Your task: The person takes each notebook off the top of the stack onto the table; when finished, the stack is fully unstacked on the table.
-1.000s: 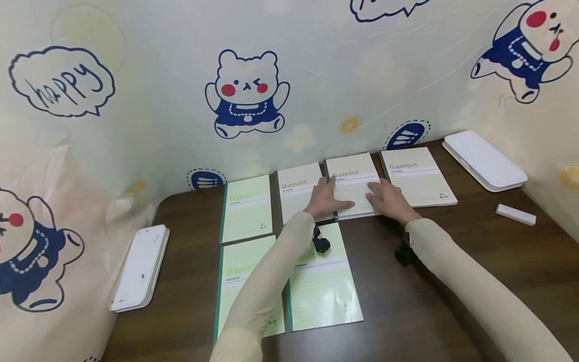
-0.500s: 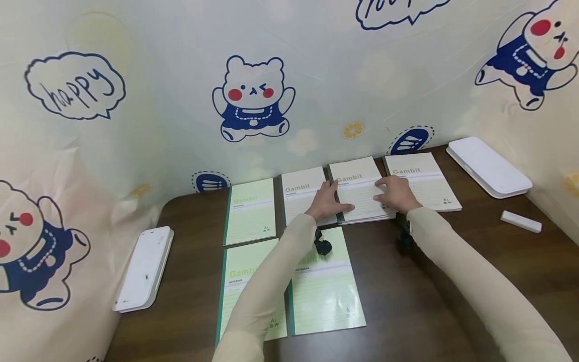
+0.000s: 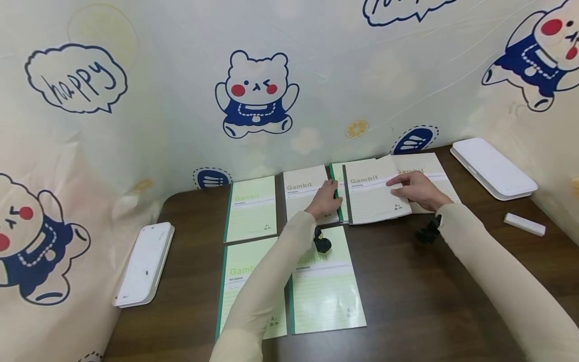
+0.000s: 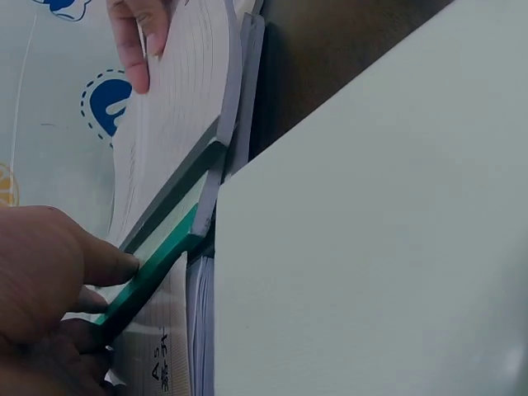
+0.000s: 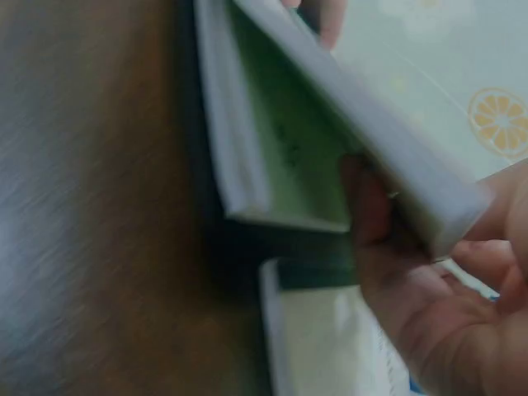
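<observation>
Near the back of the table, my right hand (image 3: 420,190) pinches the right edge of a grey-spined white notebook (image 3: 372,196). In the right wrist view that notebook (image 5: 412,153) is tilted up, with a green cover (image 5: 289,153) showing below it. Underneath lies a green-spined notebook, its spine (image 4: 161,262) standing out past the upper one in the left wrist view. My left hand (image 3: 323,202) rests over a white notebook (image 3: 299,196), its fingertips against that green spine. Another white notebook (image 3: 420,163) lies partly covered on the right.
Green notebooks lie at left: one at the back (image 3: 251,211), one in front (image 3: 232,291) partly under my left sleeve, and one (image 3: 327,296) beside it. White flat cases sit at the left (image 3: 145,264) and right (image 3: 493,168) edges. A small white block (image 3: 524,224) lies at right.
My right hand has taken hold of the top notebook's right edge and moved it right, uncovering the green-spined one below. My left hand has stayed nearly in place.
</observation>
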Demonstrator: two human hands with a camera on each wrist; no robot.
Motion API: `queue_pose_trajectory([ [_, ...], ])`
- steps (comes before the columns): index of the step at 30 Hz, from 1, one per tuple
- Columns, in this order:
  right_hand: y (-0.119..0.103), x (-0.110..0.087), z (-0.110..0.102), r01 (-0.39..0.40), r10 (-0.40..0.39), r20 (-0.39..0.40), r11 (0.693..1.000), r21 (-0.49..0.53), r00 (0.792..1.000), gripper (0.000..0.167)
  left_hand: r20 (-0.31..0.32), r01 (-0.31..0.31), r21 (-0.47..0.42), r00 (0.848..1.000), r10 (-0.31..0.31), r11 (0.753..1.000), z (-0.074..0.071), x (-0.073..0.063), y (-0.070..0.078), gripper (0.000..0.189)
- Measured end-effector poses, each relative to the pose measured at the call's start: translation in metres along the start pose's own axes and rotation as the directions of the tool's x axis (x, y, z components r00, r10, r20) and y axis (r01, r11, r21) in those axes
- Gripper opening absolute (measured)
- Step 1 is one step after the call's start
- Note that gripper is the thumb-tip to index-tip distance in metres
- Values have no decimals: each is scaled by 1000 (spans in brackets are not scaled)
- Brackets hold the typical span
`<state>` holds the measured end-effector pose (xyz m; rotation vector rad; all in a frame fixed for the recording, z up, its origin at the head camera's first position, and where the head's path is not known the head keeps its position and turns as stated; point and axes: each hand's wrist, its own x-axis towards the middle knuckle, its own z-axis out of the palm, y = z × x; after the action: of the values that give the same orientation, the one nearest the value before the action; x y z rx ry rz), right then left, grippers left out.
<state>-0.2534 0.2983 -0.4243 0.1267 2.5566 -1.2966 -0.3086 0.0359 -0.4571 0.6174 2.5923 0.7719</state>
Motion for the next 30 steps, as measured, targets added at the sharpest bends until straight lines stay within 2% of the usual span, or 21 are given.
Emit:
queue_pose_trajectory([
  [4,11,-18,-4,-9,8,-97,1000,-7,995,36,2,7,8,1000,-7,1000,4,1,-1,64],
  [8,17,-48,-8,-9,10,-178,1000,9,984,37,-6,-3,32,1000,3,999,5,2,-2,70],
  [14,21,-117,-9,-59,65,-179,998,37,982,44,-7,-33,39,999,33,999,1,5,-3,70],
  [17,26,-149,0,-54,57,-162,998,19,985,45,1,-20,22,1000,20,1000,-1,5,-3,71],
  [20,34,-172,13,-36,36,-137,999,2,990,44,11,-6,16,1000,6,1000,-1,6,-3,71],
  [24,40,-183,34,-16,18,-97,1000,15,995,39,10,-8,9,1000,8,1000,-3,6,-2,71],
  [30,41,-180,61,16,-10,-58,995,96,998,36,8,-4,10,1000,4,1000,-4,7,-2,71],
])
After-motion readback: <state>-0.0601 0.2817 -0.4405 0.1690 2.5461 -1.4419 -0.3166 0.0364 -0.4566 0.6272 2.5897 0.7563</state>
